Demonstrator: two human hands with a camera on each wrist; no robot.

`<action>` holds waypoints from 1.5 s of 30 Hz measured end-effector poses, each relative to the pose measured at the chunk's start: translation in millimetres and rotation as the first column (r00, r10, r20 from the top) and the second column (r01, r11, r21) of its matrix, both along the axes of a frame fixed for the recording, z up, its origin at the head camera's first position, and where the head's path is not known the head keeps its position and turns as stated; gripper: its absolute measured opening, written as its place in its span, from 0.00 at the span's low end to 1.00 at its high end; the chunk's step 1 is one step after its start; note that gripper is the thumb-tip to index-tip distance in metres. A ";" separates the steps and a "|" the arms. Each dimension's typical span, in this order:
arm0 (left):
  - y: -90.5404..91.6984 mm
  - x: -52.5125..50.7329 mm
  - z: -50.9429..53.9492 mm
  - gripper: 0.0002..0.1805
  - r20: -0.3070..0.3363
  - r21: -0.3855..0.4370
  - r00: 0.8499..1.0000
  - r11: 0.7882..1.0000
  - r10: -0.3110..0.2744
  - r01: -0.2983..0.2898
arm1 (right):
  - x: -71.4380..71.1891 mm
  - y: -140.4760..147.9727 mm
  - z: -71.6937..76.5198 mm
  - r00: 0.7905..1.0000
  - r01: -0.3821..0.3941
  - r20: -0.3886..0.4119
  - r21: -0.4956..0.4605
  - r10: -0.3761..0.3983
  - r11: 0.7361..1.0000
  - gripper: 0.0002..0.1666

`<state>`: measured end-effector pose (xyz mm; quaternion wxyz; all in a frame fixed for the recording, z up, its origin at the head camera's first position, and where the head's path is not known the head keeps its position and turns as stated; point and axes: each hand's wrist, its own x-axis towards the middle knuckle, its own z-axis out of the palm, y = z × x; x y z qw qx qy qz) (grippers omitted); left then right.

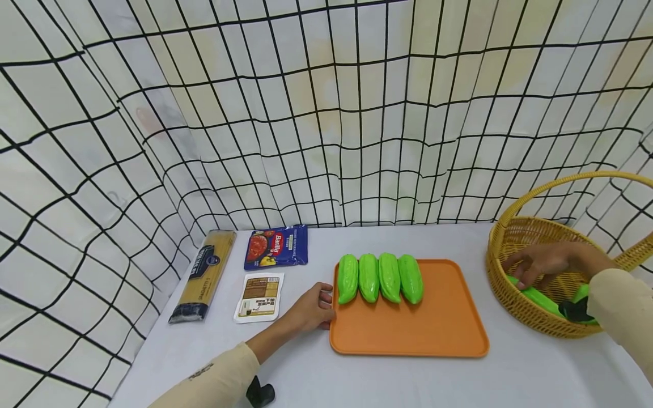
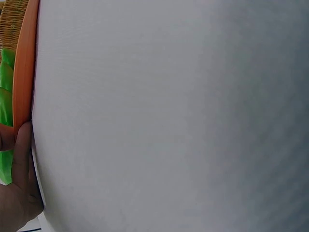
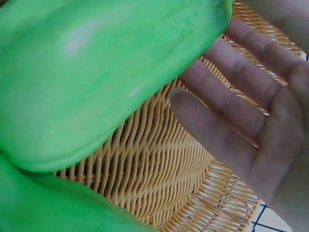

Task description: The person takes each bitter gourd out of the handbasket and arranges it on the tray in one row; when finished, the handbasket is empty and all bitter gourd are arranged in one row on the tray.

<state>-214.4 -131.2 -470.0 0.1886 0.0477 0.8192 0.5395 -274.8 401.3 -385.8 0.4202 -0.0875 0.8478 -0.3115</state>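
My left hand [image 1: 312, 306] pinches the left rim of an orange tray [image 1: 408, 334]. In the left wrist view the thumb lies inside the tray wall and the other fingers outside it. Several plump, bright green toy vegetables [image 1: 379, 277] with pointed tips stand side by side along the tray's back left. My right hand [image 1: 548, 263] reaches into a wicker basket [image 1: 502, 283] at the far right. Its fairly straight fingers [image 3: 231, 101] touch the end of a green vegetable [image 3: 116, 72]; some fingertips are hidden behind it. Another green vegetable [image 3: 53, 203] lies below it.
Left of the tray lie a spaghetti pack [image 1: 206, 272], a blue Barilla pouch [image 1: 276, 247] and a small white-and-brown packet [image 1: 259, 297]. The basket's tall handle [image 1: 561, 181] arches over the right forearm. Black netting over white cloth [image 1: 316, 124] surrounds the table.
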 end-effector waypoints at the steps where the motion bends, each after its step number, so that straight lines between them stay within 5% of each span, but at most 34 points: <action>1: 0.1 0.1 0.2 0.38 0.001 -0.001 1.000 1.000 -0.001 0.001 | 0.3 -0.3 0.1 1.000 0.002 -0.002 0.002 -0.002 1.000 0.45; 13: 0.3 -0.1 0.6 0.37 0.001 0.009 1.000 1.000 -0.004 0.004 | 0.2 -2.7 1.6 1.000 0.005 -0.023 0.032 -0.004 0.999 0.46; 23: 0.6 -0.2 0.1 0.37 0.003 0.007 1.000 1.000 -0.005 0.005 | -7.6 5.0 3.9 0.987 0.006 -0.159 0.058 0.003 0.998 0.44; 45: 0.8 -0.9 -0.3 0.37 0.007 -0.003 1.000 1.000 -0.006 0.006 | -5.0 21.3 0.5 0.985 0.056 -0.168 0.058 -0.046 0.997 0.49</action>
